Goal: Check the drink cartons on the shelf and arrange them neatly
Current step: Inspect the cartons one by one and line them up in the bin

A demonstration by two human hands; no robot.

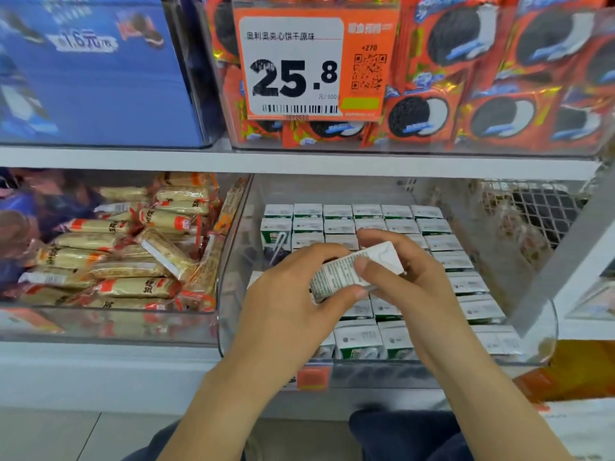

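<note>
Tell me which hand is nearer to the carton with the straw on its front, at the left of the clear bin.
Left. The left hand sits just below and right of the straw carton, gripping the lifted carton. The right hand holds that carton's other end, farther right.

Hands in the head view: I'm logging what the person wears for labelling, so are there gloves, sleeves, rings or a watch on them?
Both the left hand and the right hand are bare, with no gloves, rings or watch visible. The forearms show no sleeves up to the frame's lower edge. Fingernails are short and unpainted.
</note>
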